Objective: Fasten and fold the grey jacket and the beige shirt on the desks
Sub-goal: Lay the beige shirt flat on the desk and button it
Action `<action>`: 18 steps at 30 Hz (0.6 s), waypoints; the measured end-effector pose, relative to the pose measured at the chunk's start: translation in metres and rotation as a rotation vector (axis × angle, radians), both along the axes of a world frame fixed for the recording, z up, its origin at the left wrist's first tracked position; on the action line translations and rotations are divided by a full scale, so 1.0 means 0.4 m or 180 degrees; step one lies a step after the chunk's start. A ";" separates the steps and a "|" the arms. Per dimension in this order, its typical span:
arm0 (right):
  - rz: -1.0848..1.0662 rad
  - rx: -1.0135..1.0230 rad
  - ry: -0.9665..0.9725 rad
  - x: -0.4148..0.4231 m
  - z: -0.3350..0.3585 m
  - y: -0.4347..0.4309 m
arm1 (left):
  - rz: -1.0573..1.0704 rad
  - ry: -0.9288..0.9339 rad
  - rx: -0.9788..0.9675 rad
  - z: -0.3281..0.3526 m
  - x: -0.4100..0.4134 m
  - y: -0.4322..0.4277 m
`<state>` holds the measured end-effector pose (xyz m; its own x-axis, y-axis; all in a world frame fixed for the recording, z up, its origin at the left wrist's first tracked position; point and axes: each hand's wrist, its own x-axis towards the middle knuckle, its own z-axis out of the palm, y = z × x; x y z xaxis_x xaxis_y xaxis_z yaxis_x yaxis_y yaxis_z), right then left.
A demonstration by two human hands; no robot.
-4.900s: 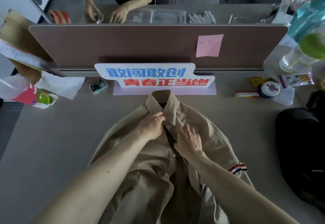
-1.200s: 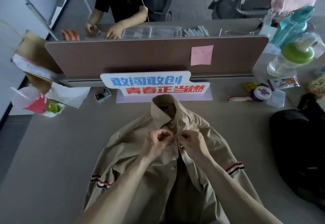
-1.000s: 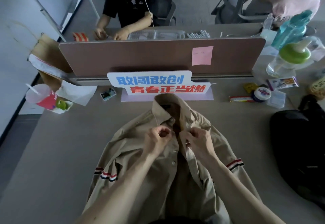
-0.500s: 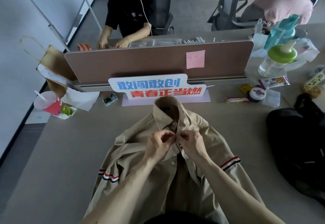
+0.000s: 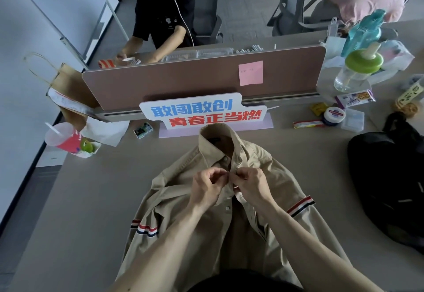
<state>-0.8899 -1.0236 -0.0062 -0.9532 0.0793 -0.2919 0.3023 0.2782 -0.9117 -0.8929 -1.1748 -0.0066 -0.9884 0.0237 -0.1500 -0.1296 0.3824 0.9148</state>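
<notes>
The beige shirt lies front-up on the desk, collar pointing away from me, with red, white and blue stripes on both sleeves. My left hand pinches the shirt's left front edge just below the collar. My right hand pinches the right front edge, and the two sets of fingertips meet at the placket. Below my hands the front hangs apart, and one white button shows on the left edge. No grey jacket is clearly in view.
A blue-and-red sign stands just behind the collar, in front of a brown divider. A black bag lies at the right. A pink cup sits at the left, bottles and snacks at the back right. A person sits beyond the divider.
My hands came together from the collar and chest onto the placket just below the collar and now pinch its two edges together. The camera has tilted up, showing more of the room.
</notes>
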 end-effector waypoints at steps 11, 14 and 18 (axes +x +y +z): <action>0.0193 -0.0386 -0.0007 0.011 0.001 -0.005 | 0.0006 -0.0076 0.0099 0.004 0.012 -0.015; 0.0292 -0.1143 -0.0261 0.012 0.017 0.004 | 0.0033 -0.0064 -0.0017 0.001 0.010 -0.020; 0.0298 -0.0762 -0.0026 0.010 0.017 0.012 | -0.0059 0.0068 -0.0215 0.008 0.014 -0.006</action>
